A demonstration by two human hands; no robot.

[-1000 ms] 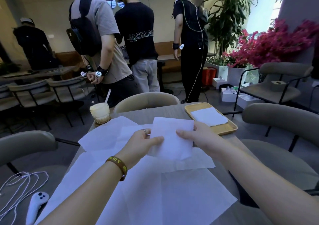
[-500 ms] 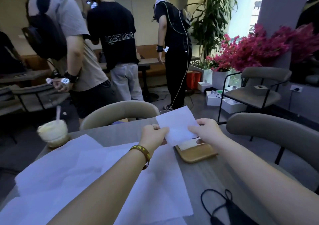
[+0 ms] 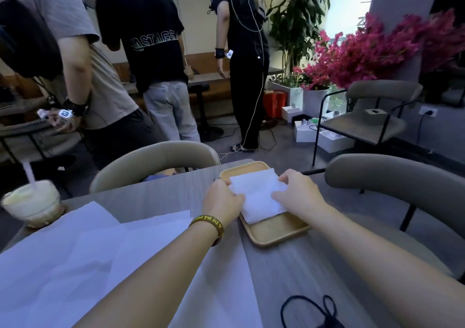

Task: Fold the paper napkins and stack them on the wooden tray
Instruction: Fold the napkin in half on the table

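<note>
1. Folded napkin (image 3: 256, 197): white, lying on the wooden tray (image 3: 276, 229) and covering its far and middle part. The near end of the tray is bare. The layers look thick at the near edge; I cannot tell whether a second napkin lies beneath.
2. Wooden tray: rests on the table (image 3: 289, 264) at its far edge, towards the right corner, set at a slant to the table edges.
3. Left hand (image 3: 221, 202): at the napkin's left edge, fingers curled, thumb on top of the paper, pinching that edge. It wears a ring (image 3: 217, 179), and a yellow-lettered wristband (image 3: 208, 224) sits on the wrist.
4. Right hand (image 3: 297, 192): at the napkin's right edge, thumb on the top surface, fingers curled over the far right corner, gripping it.
5. Unfolded napkins (image 3: 75, 264): large white sheets, overlapping, spread over the left half of the table down to its near edge, just left of the tray.
6. Drink cup (image 3: 32, 202): upright with a straw, at the table's far left corner, beside the sheets.
7. Black face mask (image 3: 314, 312): at the near edge, right side, well apart from the tray.
</note>
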